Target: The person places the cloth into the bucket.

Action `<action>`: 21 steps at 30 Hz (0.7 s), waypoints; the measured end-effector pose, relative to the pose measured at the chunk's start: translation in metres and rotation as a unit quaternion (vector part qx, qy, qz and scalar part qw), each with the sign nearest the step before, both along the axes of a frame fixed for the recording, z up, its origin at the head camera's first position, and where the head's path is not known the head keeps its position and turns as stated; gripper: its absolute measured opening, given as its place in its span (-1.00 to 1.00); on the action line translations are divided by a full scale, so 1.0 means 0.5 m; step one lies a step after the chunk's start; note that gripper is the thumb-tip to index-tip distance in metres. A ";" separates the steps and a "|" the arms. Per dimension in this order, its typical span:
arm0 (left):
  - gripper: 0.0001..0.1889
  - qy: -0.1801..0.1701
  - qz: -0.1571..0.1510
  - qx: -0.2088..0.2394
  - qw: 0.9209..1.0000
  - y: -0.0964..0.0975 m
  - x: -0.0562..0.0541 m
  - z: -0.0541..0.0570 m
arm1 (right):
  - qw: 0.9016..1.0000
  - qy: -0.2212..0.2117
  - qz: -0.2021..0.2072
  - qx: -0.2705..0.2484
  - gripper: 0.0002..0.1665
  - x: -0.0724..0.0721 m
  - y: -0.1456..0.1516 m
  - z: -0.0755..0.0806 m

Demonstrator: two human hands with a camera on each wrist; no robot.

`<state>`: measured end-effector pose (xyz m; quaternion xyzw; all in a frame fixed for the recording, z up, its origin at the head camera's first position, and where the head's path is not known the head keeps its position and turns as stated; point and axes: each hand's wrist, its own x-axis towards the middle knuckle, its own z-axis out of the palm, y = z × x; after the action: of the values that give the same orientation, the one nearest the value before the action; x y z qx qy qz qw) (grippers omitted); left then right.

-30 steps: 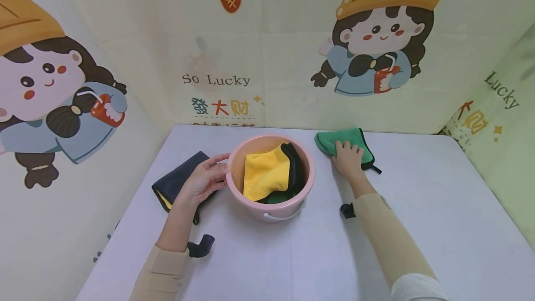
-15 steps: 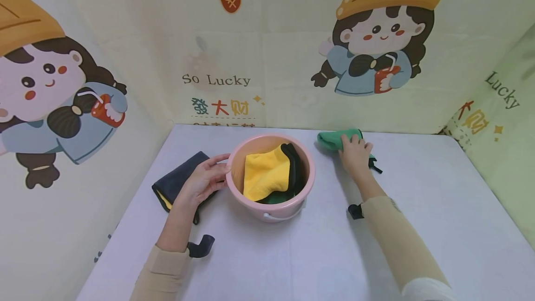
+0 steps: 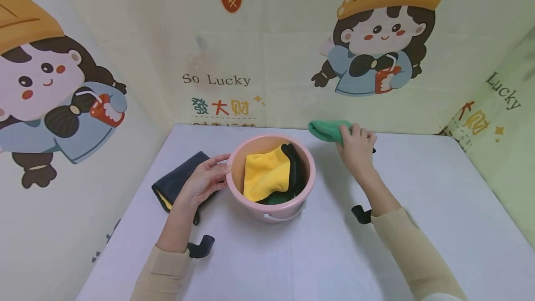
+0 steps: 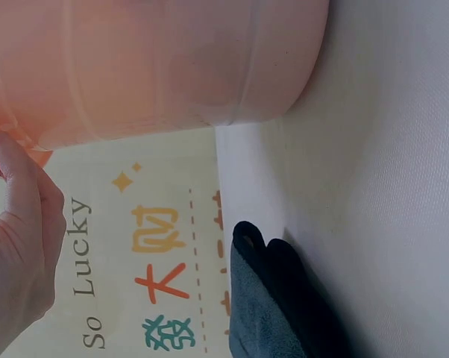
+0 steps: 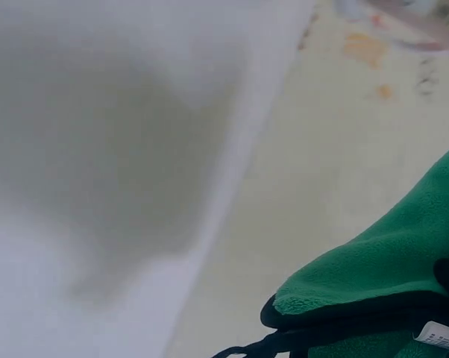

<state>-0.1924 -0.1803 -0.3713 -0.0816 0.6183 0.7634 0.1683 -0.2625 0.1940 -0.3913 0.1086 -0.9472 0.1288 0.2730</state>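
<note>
A pink bucket (image 3: 255,212) stands in the middle of the table, with a folded yellow towel (image 3: 265,171) edged in black inside it. Something dark green shows beneath that towel. My left hand (image 3: 205,181) holds the bucket's rim on its left side. To the right, my right hand (image 3: 357,150) grips a folded green towel (image 3: 328,130), raised above the table's back part. In the right wrist view the green towel (image 5: 374,253) shows its black edging, a loop and a white label; the hand itself is out of that view.
A folded dark blue-grey towel (image 3: 177,180) with a yellow underside lies left of the bucket, partly behind the left hand. The white table (image 3: 317,254) ends at a printed cloth backdrop (image 3: 288,82). Black curved pieces (image 3: 202,247) sit at both wrists.
My right hand has gathered the green towel and lifted it off the table, the towel bunching in the fingers. The left hand and bucket have stayed in place.
</note>
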 end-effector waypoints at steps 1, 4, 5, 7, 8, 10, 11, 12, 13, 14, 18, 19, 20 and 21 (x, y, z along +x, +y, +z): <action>-0.39 0.000 0.000 0.001 1.000 0.000 0.000 0.000 | 1.000 0.006 0.005 0.000 -0.68 0.007 -0.006 0.010; -0.39 0.001 -0.001 0.001 1.000 -0.001 0.000 -0.001 | 1.000 0.019 0.018 0.001 -0.68 0.030 -0.025 0.042; -0.39 0.002 -0.001 0.001 1.000 -0.001 0.000 -0.001 | 0.999 0.026 0.023 0.001 -0.67 0.038 -0.031 0.051; -0.39 0.003 -0.002 0.001 1.000 -0.001 0.000 -0.001 | 0.999 0.039 0.037 0.001 -0.67 0.056 -0.044 0.069; -0.39 0.004 -0.002 0.001 1.000 -0.001 0.000 -0.001 | 0.998 0.045 0.046 0.003 -0.66 0.065 -0.051 0.077; -0.40 0.004 -0.002 0.001 1.000 -0.001 0.000 -0.001 | 0.996 0.059 0.062 0.007 -0.66 0.081 -0.065 0.089; -0.40 0.004 -0.001 0.001 1.000 -0.001 0.000 -0.001 | 0.995 0.065 0.071 0.010 -0.66 0.088 -0.072 0.095; -0.40 0.004 -0.001 0.002 1.000 -0.001 0.000 0.000 | 0.994 0.070 0.079 0.013 -0.66 0.095 -0.080 0.099; -0.40 0.004 -0.002 0.003 1.000 -0.001 0.001 0.000 | 0.993 0.075 0.087 0.018 -0.65 0.101 -0.087 0.102; -0.40 0.004 -0.002 0.005 1.000 -0.001 0.001 0.001 | 0.992 0.080 0.096 0.022 -0.65 0.107 -0.095 0.105; -0.41 0.003 -0.003 0.010 1.000 -0.001 0.001 0.002 | 0.986 0.092 0.134 0.047 -0.59 0.126 -0.126 0.111; -0.41 0.003 -0.003 0.011 1.000 -0.001 0.001 0.002 | 0.983 0.095 0.145 0.055 -0.58 0.129 -0.134 0.111; -0.41 0.002 -0.003 0.012 1.000 -0.001 0.001 0.003 | 0.981 0.097 0.156 0.064 -0.57 0.132 -0.141 0.110; -0.41 0.002 -0.002 0.012 1.000 -0.001 0.001 0.003 | 0.978 0.100 0.166 0.073 -0.56 0.134 -0.147 0.109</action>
<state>-0.1919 -0.1806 -0.3699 -0.0766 0.6094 0.7706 0.1700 -0.1956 0.1205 -0.3366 0.2964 -0.8907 0.0913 0.3324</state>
